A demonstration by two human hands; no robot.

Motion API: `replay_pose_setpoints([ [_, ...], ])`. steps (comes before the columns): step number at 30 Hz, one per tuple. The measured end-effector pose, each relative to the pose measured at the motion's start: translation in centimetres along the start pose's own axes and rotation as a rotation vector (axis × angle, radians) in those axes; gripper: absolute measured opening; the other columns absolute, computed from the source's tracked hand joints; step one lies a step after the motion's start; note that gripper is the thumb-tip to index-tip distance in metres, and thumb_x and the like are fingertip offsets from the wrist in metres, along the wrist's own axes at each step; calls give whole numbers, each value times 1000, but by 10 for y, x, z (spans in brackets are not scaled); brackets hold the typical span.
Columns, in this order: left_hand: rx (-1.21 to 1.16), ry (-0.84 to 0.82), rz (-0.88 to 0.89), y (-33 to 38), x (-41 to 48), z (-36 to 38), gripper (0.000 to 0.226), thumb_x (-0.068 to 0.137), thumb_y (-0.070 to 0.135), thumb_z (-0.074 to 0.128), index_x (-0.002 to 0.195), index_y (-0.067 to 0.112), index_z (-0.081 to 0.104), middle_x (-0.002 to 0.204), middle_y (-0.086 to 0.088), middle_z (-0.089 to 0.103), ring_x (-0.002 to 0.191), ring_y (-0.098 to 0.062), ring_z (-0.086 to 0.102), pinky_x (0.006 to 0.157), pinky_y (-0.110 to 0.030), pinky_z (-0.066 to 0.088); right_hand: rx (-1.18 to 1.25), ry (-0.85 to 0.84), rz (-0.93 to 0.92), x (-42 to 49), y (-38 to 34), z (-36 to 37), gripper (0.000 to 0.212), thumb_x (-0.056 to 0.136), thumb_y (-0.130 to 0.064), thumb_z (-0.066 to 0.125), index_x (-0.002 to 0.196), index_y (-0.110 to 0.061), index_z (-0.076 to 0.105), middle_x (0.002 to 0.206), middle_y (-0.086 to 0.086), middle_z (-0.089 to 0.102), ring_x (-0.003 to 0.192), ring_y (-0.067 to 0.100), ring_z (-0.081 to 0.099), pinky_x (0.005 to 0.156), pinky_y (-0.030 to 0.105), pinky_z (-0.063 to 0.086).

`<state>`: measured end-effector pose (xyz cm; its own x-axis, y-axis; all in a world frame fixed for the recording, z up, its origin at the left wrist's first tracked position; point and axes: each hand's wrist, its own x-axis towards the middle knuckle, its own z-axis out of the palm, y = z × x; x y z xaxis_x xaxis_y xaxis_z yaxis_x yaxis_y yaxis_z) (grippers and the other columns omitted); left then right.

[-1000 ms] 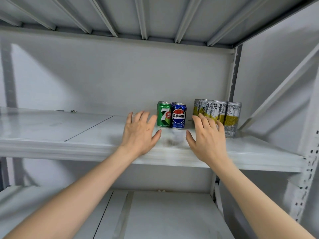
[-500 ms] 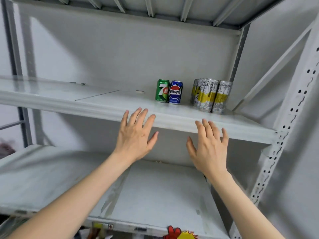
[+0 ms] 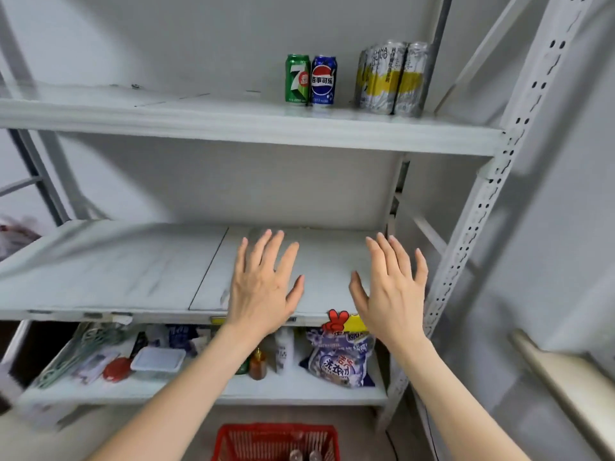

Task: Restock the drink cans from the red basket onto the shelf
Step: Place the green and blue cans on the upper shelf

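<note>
On the upper shelf (image 3: 233, 124) a green can (image 3: 297, 78) and a blue can (image 3: 323, 80) stand side by side, with a cluster of silver-and-yellow cans (image 3: 392, 78) to their right. My left hand (image 3: 264, 287) and my right hand (image 3: 391, 291) hover empty with fingers spread in front of the middle shelf (image 3: 116, 271), well below the cans. The red basket (image 3: 276, 440) sits on the floor at the bottom edge, with the tops of cans visible inside.
The bottom shelf holds a blue-and-white bag (image 3: 339, 357), a small brown bottle (image 3: 258, 364), a white bottle (image 3: 284, 347), a lidded clear box (image 3: 158, 361) and other clutter. A perforated metal upright (image 3: 492, 181) bounds the right side.
The view has tilted down: the cans moved up in the picture, and the bottom shelf and red basket came into sight. Both hands dropped from the upper shelf's edge to the middle shelf.
</note>
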<state>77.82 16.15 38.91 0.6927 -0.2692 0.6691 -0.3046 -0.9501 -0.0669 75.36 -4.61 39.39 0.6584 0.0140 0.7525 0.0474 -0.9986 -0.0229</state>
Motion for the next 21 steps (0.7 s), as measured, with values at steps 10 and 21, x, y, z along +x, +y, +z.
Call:
replay_pose_setpoints([
  [10, -121, -258, 61, -7, -146, 26, 58, 90, 46, 40, 136, 13, 54, 145, -16, 49, 137, -34, 41, 113, -57, 30, 8, -232, 131, -165, -56, 7, 61, 90, -45, 47, 139, -9, 48, 145, 11, 49, 136, 28, 43, 112, 54, 25],
  [21, -200, -529, 55, 18, -290, 75, 57, 87, 44, 42, 133, 14, 56, 142, -16, 51, 135, -33, 43, 112, -56, 31, 16, -576, 238, -316, -75, 32, 64, 86, -46, 45, 138, -9, 48, 145, 13, 49, 134, 30, 45, 110, 53, 26],
])
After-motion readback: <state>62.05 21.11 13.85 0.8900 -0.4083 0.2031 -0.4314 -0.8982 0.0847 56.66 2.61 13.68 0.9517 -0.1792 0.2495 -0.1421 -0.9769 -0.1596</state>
